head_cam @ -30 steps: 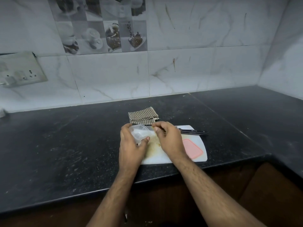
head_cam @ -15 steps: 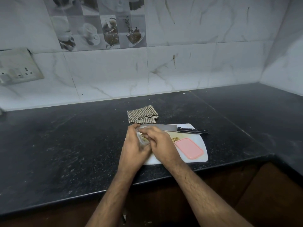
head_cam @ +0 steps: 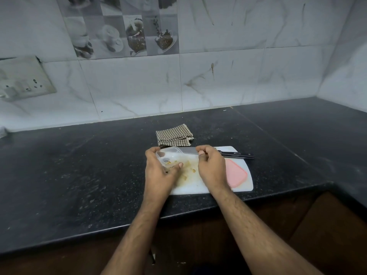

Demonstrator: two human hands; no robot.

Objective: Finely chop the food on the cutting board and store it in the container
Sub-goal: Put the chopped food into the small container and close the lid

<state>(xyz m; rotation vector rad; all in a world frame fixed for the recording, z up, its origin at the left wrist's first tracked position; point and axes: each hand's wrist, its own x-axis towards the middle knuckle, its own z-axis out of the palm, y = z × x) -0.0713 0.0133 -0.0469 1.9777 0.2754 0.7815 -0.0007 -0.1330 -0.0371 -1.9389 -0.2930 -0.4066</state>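
Head-camera view caught the clear plastic container (head_cam: 168, 158) tilted on its side at the left end of the white cutting board (head_cam: 208, 187), its open mouth turned toward the board's middle. A few yellowish bits of chopped food (head_cam: 170, 162) lay inside it, and a thin smear with several more scraps (head_cam: 191, 170) remained on the board just beside the mouth.

The left hand (head_cam: 158, 171) gripped the container, fingers curled over its far rim and thumb pressed along the near edge. The right hand (head_cam: 210, 165) hovered over the board just right of the container, fingers loosely bunched with the tips drawn toward the thumb; whether it pinched any food between them I could not tell.

Along the board's far edge lay a kitchen knife (head_cam: 218, 152), blade pointing left behind the container and black handle reaching past the board's right corner. A pink lid (head_cam: 236, 172) rested flat on the board's right part, close to the right wrist.

Just behind the board sat a folded checked cloth (head_cam: 173, 135) on the black speckled worktop (head_cam: 79, 175). Marbled wall tiles (head_cam: 238, 76) rose behind, with a switch and socket plate (head_cam: 23, 80) at the far left.
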